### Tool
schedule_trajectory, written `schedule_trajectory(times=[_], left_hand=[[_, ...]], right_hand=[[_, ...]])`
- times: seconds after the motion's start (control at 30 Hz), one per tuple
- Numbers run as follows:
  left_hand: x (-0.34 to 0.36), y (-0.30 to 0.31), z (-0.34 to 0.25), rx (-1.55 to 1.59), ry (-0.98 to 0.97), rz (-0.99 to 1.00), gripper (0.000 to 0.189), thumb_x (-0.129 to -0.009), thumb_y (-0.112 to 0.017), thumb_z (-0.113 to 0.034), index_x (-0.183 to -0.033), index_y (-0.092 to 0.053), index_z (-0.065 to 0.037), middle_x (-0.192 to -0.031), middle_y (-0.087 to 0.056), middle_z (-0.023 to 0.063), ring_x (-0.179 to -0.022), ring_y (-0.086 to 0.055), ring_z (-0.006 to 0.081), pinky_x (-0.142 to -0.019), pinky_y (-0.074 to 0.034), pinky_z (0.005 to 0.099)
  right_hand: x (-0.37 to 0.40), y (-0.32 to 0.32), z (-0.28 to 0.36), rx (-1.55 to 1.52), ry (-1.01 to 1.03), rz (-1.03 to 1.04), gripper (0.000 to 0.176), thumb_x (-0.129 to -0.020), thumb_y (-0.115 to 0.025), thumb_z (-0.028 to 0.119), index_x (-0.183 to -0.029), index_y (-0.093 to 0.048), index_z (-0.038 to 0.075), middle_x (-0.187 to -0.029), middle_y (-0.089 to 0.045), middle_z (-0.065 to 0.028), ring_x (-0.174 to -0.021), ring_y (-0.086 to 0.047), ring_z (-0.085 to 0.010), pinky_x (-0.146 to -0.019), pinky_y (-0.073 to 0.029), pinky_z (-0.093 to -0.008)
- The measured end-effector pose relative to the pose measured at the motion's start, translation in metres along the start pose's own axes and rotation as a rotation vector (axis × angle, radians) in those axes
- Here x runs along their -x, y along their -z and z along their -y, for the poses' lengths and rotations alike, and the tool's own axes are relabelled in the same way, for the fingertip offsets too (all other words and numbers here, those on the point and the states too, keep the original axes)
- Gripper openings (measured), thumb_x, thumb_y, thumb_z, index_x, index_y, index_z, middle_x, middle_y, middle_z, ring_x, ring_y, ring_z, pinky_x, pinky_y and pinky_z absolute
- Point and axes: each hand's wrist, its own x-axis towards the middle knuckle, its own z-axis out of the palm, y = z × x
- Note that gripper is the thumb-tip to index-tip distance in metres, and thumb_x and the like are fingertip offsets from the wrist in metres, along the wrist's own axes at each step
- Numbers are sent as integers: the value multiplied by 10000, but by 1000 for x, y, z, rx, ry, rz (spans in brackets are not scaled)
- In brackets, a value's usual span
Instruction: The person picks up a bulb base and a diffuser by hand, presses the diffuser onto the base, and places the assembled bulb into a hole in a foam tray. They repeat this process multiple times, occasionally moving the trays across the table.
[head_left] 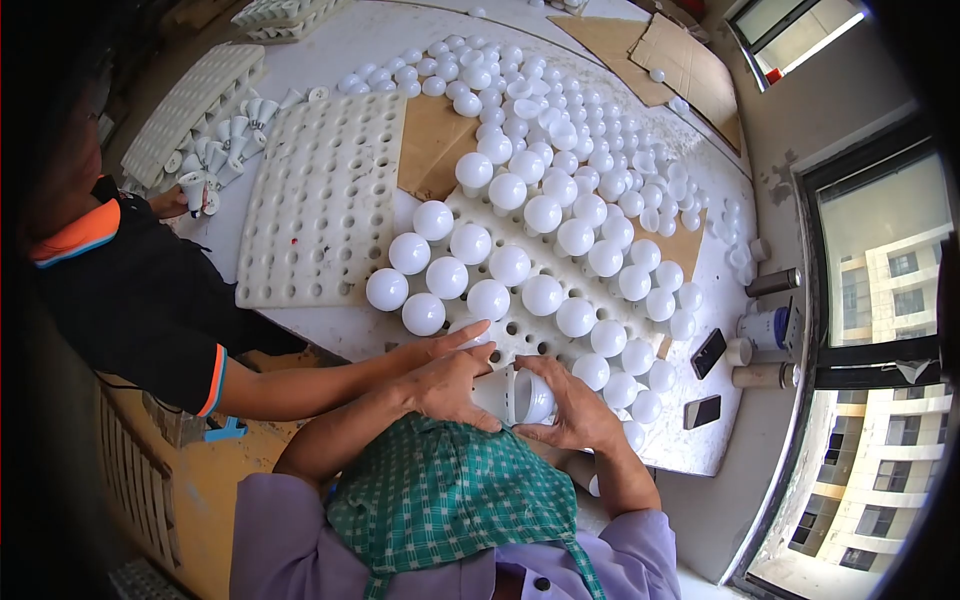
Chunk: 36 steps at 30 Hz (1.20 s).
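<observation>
Close in front of my green checked apron, my left hand (pixel 447 388) is closed round a white cone-shaped bulb base (pixel 491 396). My right hand (pixel 572 405) grips a white bulb cover (pixel 535 399), its round side toward the palm. The wide end of the base faces the cover, and the two are right beside each other. Just beyond my hands lies a perforated white foam tray (pixel 515 330) with rows of round white bulbs (pixel 488 299) set in its holes. A co-worker's hand (pixel 455 343) reaches in from the left to a bulb at the tray's near edge.
Many loose bulb covers (pixel 600 140) spread over the far table on cardboard (pixel 432 150). Another foam tray (pixel 325 200) lies left, near a pile of bulb bases (pixel 225 145) by the co-worker (pixel 140 290). Phones (pixel 703 411) and a flask (pixel 765 376) sit at the right edge by the window.
</observation>
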Motion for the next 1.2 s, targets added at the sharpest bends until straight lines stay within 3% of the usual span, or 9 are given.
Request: schedule_trajectory(times=[0.17, 0.23, 0.27, 0.33, 0.37, 0.43, 0.67, 0.87, 1.2], left_hand=[[-1, -3, 3, -17, 7, 62, 864, -604, -840, -423, -1159, -543, 169, -1454, -285, 305, -1420, -169, 329, -1139, -211, 375], [3, -5, 2, -108, 3, 8, 740, -612, -838, -418, -1068, -615, 121, -1324, -468, 298, -1327, -383, 310, -1072, -332, 365], [3, -3, 0, -107, 2, 9, 740, -612, -838, -418, -1068, -615, 121, -1324, -468, 298, -1327, -383, 310, -1072, -332, 365], [5, 6, -14, 140, 125, 131, 663, -627, -833, -444, -1001, -647, 71, -1065, -642, 236, -1074, -609, 268, -910, -473, 352], [4, 4, -12, 140, 125, 131, 663, -627, -833, -444, -1001, -647, 71, -1065, -642, 236, -1074, -609, 268, -910, -473, 352], [3, -4, -4, 170, 59, 51, 610, -639, -820, -409, -988, -656, 64, -912, -685, 195, -853, -675, 248, -777, -510, 341], [0, -21, 15, 151, -62, -26, 650, -668, -768, -485, -1008, -653, 57, -905, -682, 209, -852, -672, 283, -779, -511, 365], [-2, -24, 10, 94, -147, -110, 625, -670, -710, -495, -950, -649, 60, -887, -671, 227, -852, -664, 329, -778, -513, 395], [1, -9, 0, -136, -39, -50, 633, -654, -689, -553, -813, -651, 59, -743, -654, 244, -703, -660, 354, -689, -522, 408]], right_hand=[[-2, -10, 0, 111, 65, 76, 910, -685, -804, 216, -1383, -274, -28, -1262, -450, -268, -1138, -493, -423, -945, -436, -447], [-2, -11, 1, 132, 61, 75, 910, -680, -802, 203, -1381, -271, -31, -1262, -448, -270, -1142, -489, -430, -948, -435, -448], [-2, -12, 2, 152, 58, 77, 909, -676, -800, 191, -1378, -268, -34, -1262, -446, -271, -1145, -484, -436, -951, -434, -450], [-1, -18, -2, 149, 54, 58, 888, -668, -800, 173, -1365, -288, -28, -1256, -451, -259, -1143, -485, -430, -951, -435, -450], [-1, -21, -3, 147, 52, 38, 868, -660, -800, 156, -1352, -309, -23, -1251, -457, -247, -1140, -487, -424, -952, -437, -450], [-5, -27, -1, 118, 101, -24, 823, -649, -802, 141, -1321, -354, -16, -1236, -470, -230, -1131, -495, -404, -945, -445, -443], [-15, -52, -4, 60, 325, -342, 566, -591, -785, 74, -1106, -561, 0, -1118, -546, -167, -999, -564, -307, -837, -497, -393], [-18, -67, -18, 43, 472, -512, 442, -576, -755, 52, -986, -598, 2, -991, -586, -150, -858, -606, -282, -724, -519, -370], [-18, -77, -8, 11, 320, -581, 421, -609, -753, 48, -993, -586, 1, -967, -573, -146, -857, -591, -270, -716, -512, -350]])
